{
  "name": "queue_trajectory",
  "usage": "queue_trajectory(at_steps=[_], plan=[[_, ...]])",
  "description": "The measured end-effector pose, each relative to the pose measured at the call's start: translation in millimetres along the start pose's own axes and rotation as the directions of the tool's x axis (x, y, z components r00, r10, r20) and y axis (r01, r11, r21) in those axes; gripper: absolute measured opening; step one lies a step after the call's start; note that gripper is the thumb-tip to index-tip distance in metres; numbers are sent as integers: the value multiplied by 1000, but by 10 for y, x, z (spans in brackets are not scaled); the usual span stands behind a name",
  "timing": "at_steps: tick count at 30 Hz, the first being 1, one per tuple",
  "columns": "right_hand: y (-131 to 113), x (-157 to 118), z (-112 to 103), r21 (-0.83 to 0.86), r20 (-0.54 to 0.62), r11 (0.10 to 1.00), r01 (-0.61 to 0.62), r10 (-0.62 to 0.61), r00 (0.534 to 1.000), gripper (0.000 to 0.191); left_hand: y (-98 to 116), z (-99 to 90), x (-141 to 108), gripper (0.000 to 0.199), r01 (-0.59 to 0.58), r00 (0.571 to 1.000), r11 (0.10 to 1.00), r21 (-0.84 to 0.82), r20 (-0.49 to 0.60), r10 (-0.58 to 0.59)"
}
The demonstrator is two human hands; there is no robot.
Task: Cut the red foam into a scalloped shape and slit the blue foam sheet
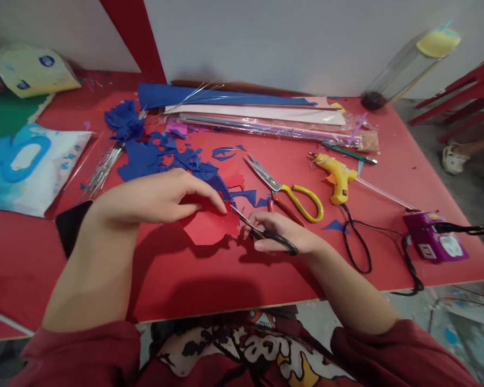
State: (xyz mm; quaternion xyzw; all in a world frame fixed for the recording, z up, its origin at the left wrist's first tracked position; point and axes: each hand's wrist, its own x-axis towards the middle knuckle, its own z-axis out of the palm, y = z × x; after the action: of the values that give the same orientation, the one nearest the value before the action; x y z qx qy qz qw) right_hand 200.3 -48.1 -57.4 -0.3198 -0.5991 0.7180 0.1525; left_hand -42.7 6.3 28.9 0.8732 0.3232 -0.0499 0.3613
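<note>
My left hand (185,199) pinches a piece of red paper (212,228) just above the red table, thumb and fingers at its upper edge. In my right hand (280,231) is a small pair of scissors with black handles (280,240). Their thin blades point up and left and meet the right side of the red paper. Beyond my right hand lies a larger pair of scissors (272,180) with one yellow and one red handle. Blue paper scraps (185,161) are scattered past my left hand, near a blue paper flower (125,121).
A yellow glue gun (336,174) lies at right, its cord running by a purple box (435,236). Rolled sheets (226,97) and plastic-wrapped sticks stretch along the back. Wires (105,166), a dark phone (70,228) and a wipes pack (60,161) are at left. A tall bottle (407,67) stands back right.
</note>
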Motion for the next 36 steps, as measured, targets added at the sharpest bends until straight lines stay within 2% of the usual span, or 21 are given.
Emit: queue_trajectory(at_steps=[10, 18, 27, 32, 36], plan=[[-5, -18, -16, -77, 0, 997, 1, -1, 1000, 48, 28, -7, 3, 40, -27, 999, 1000, -1, 28, 27], [-43, -19, -8, -118, 21, 992, -40, 43, 999, 46, 43, 6, 15, 41, -28, 998, 1000, 11, 55, 27], [-43, -26, -9, -19, 89, 999, -27, 28, 996, 48, 25, 13, 15, 43, -62, 996, 998, -30, 60, 64], [-54, -30, -6, 50, 139, 999, -1, -6, 990, 47, 46, 23, 27, 46, -57, 996, 997, -57, 71, 62], [-53, -30, 3, 63, 145, 998, -22, 12, 989, 49, 67, 31, 38, 48, -46, 994, 998, -53, 93, 50]])
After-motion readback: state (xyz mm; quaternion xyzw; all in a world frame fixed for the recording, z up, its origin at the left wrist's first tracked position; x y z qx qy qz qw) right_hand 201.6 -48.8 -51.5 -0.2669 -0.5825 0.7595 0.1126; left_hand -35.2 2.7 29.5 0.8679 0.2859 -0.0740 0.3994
